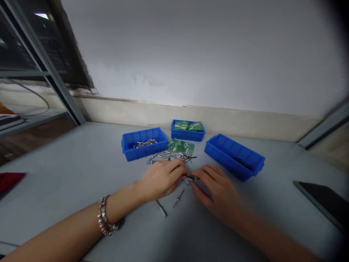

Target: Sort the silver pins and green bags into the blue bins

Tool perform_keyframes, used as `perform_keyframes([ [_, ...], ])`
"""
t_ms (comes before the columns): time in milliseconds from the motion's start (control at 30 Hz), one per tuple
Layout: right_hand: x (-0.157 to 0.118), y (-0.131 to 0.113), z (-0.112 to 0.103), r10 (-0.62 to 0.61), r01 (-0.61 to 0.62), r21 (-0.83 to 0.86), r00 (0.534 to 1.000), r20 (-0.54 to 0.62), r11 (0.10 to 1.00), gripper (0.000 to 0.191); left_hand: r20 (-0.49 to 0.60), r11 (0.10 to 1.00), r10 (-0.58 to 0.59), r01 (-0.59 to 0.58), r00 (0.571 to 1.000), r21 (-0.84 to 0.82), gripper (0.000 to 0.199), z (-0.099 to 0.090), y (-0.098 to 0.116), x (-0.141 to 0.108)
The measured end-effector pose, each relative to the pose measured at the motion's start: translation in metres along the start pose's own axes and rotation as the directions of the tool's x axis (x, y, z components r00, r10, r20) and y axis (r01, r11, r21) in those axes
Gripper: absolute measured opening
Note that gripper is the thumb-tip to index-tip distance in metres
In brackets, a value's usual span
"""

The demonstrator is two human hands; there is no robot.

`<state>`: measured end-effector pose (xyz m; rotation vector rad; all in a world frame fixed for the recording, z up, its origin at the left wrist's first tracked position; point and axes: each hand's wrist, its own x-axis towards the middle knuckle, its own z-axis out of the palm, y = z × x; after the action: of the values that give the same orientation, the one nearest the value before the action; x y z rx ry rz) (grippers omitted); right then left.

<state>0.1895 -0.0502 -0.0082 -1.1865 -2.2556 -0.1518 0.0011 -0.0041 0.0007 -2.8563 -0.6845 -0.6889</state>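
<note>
My left hand (163,178), with bracelets at its wrist, has its fingers closed on one end of a small dark piece (189,177). At the other end of that piece, the fingertips of my right hand (214,187) are pinched. Just beyond my hands lies a pile of metal pins (174,155), partly hidden by my left hand. Two loose pins, one (179,198) below my fingers and one (161,209) near my left wrist, rest on the grey table (141,233). Green packets (181,146) lie behind the pile.
A blue bin (131,154) holds metal pins at the left. Another bin (188,136) holds green packets at the back. The right bin (226,160) has dark pieces inside. A dark flat device (324,200) lies far right, red cloth (10,182) far left.
</note>
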Motion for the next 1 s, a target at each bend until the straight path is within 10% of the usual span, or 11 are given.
perform_keyframes([
  [1000,0.0018,-0.0006,0.0012,0.041,-0.037,0.067,0.997,-0.06,0.997,0.021,-0.074,1.0,0.006,-0.007,0.997,-0.015,0.016,-0.0004,-0.0005,0.0002],
])
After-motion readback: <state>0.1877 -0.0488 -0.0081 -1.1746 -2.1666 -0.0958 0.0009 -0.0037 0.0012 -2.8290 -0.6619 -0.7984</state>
